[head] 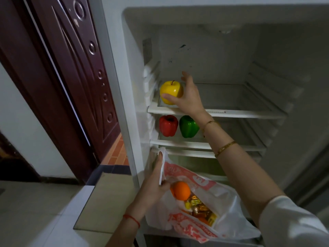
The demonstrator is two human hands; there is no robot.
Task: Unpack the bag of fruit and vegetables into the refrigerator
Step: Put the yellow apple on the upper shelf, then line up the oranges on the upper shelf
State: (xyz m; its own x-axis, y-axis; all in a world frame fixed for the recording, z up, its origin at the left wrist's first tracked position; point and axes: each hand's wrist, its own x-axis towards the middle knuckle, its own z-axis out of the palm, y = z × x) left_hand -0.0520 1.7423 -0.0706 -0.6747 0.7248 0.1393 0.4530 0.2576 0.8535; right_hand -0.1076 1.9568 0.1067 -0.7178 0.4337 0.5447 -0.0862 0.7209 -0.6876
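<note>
Setting yellow apple (171, 92) on upper refrigerator shelf (231, 111), far left; right hand (188, 97) cupped round it, thumb underneath, likely about to let go. Left hand (156, 182) pinching plastic bag (222, 211) rim, holding mouth open for next reach. Orange (182, 190), wrapped snacks (201, 209) remaining inside. Red pepper (168, 125), green pepper (188, 126) side by side on shelf below.

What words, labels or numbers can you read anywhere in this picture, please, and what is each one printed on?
No text here can be read for certain.
Plastic bag: red and white printing, too creased and blurred to read.
Snack packet inside the bag: small lettering on the yellow label, too small to read.
Upper fridge shelf: a thin strip of marks on its front edge, too small to read.
</note>
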